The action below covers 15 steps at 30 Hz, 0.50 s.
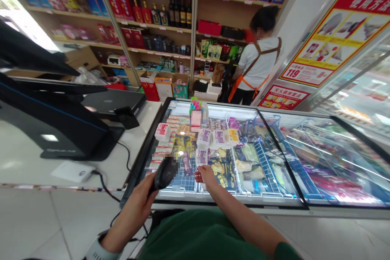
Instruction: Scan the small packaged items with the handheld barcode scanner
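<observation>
Scanner (pixel 166 174): gripped by left hand (pixel 141 195). Box (pixel 202 156): just beyond curled right hand (pixel 207 175), grip unclear. Scanning judged in hand; steady aim at box called for.

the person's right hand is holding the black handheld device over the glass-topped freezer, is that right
Not quite: it is the wrong hand. The head view shows the left hand holding the black handheld device over the glass-topped freezer.
</observation>
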Each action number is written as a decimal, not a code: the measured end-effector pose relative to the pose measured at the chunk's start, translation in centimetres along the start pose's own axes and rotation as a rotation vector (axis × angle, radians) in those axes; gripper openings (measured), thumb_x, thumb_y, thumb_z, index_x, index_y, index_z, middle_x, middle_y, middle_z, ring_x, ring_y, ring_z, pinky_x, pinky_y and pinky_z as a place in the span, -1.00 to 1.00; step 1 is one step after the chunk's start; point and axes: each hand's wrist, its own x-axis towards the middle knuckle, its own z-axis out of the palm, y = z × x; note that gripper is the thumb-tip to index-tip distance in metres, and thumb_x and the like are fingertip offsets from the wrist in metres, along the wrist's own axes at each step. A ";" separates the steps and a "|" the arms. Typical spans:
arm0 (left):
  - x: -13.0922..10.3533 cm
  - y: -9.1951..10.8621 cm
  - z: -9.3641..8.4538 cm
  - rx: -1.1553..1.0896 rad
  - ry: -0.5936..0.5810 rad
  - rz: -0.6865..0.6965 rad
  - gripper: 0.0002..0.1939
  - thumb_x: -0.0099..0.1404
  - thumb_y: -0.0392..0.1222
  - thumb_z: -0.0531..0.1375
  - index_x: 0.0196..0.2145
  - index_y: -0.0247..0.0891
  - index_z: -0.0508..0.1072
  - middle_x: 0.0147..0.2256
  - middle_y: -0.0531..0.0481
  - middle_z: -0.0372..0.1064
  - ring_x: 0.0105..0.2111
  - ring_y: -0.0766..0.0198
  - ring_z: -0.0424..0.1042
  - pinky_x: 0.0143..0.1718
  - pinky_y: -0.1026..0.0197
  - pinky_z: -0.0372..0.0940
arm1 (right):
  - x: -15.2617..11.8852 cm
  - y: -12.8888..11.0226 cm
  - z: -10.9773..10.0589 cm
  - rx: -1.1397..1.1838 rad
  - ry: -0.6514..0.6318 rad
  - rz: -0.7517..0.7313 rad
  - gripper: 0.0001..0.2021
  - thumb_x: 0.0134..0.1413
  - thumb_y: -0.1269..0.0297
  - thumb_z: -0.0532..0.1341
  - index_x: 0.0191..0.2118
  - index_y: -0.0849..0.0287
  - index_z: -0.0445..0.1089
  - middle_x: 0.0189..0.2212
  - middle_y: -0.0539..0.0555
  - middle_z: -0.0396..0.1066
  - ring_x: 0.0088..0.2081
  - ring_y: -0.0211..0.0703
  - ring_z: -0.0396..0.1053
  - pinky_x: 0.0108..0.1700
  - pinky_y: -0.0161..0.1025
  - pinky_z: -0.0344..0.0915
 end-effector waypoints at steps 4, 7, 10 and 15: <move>-0.9 -0.5 -1.2 -0.018 0.070 -0.061 -0.55 0.32 -0.16 0.04 0.15 -0.30 0.23 0.11 -0.24 0.32 0.10 0.06 0.34 0.10 0.02 0.27 | 0.5 -2.8 5.4 -0.132 -0.137 -0.061 -0.87 0.11 0.31 0.19 -0.41 0.23 0.30 -0.58 0.01 0.42 -0.66 -0.30 0.36 -0.64 -0.40 0.30; -2.1 -0.9 -1.8 -0.035 0.109 -0.081 -0.54 0.31 -0.18 0.05 0.15 -0.27 0.23 0.11 -0.21 0.33 0.08 0.06 0.36 0.10 0.02 0.27 | 2.2 -5.9 10.4 -0.177 -0.159 -0.116 -0.86 0.13 0.29 0.17 -0.40 0.22 0.30 -0.54 0.00 0.41 -0.63 -0.31 0.37 -0.62 -0.41 0.29; -3.4 -1.2 -2.3 -0.032 0.136 -0.118 -0.54 0.31 -0.19 0.06 0.15 -0.27 0.22 0.10 -0.22 0.34 0.07 0.06 0.37 0.08 0.03 0.29 | 4.6 -8.7 15.1 -0.234 -0.125 -0.156 -0.82 0.10 0.19 0.22 -0.35 0.21 0.29 -0.54 -0.01 0.38 -0.62 -0.29 0.36 -0.60 -0.37 0.30; -5.2 -1.5 -3.3 -0.017 0.195 -0.152 -0.56 0.30 -0.18 0.07 0.13 -0.26 0.24 0.06 -0.19 0.39 0.03 0.07 0.41 0.05 0.06 0.33 | 7.4 -11.2 20.0 -0.356 -0.098 -0.189 -0.56 -0.06 0.03 0.32 -0.20 0.30 0.29 -0.52 0.07 0.37 -0.56 -0.12 0.38 -0.58 -0.26 0.30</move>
